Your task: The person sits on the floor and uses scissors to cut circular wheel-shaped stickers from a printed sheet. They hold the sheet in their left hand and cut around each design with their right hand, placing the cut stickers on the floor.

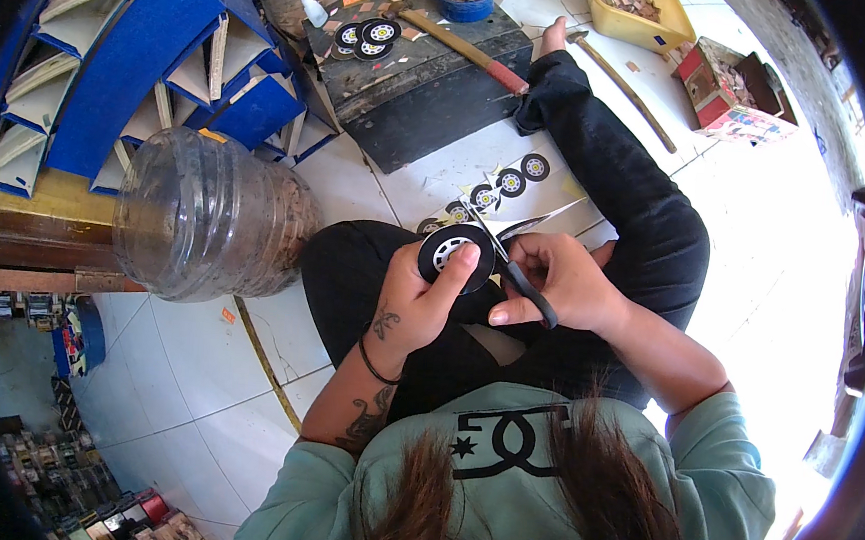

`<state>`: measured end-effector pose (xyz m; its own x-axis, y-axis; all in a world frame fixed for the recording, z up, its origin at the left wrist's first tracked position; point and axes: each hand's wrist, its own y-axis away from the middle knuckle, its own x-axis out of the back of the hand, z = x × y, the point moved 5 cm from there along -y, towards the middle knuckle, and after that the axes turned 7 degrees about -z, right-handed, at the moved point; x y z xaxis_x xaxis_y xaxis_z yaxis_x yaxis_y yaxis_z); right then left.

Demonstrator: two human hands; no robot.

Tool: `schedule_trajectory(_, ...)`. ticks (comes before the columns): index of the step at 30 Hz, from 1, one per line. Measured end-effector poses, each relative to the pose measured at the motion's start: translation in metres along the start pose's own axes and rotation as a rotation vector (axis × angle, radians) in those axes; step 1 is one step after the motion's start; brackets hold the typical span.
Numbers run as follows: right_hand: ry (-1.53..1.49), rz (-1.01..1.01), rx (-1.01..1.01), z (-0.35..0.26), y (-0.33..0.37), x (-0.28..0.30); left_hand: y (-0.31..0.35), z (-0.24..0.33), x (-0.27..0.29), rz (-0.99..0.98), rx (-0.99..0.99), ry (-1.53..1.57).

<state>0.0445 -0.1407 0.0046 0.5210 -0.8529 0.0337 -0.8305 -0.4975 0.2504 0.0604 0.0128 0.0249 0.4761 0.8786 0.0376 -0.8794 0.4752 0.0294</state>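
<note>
In my left hand is a round black paper wheel cutout with a white spoked centre, the thumb pressed on its face and the fingers behind it. My right hand grips black-handled scissors. Their blades slant up and left, right beside the wheel's edge; whether they touch it I cannot tell. A pointed strip of white paper sticks out near the blades. Just beyond my hands lies a sheet with several smaller printed wheels, partly hidden by the blades and the cutout.
Ahead stands a dark block bearing a hammer, small wheel discs, a glue bottle and a blue cup. Another hammer, a yellow tub and a red box are right. Left are a clear jar and blue boxes.
</note>
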Motion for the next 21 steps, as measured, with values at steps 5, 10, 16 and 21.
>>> schedule_trajectory(5,0.072,-0.009,-0.026,-0.002,0.001,0.005,0.001,0.005,0.003,-0.034,0.024,-0.035)
schedule_trajectory(10,0.123,-0.045,-0.029,-0.008,0.000,0.009,0.001,0.010,0.003,-0.075,0.027,-0.036)
schedule_trajectory(16,0.176,-0.071,-0.059,-0.014,0.002,0.013,0.002,0.012,0.004,-0.099,0.060,-0.023)
schedule_trajectory(21,0.216,-0.076,-0.063,-0.016,0.003,0.016,0.000,0.011,0.003,-0.152,0.060,-0.027)
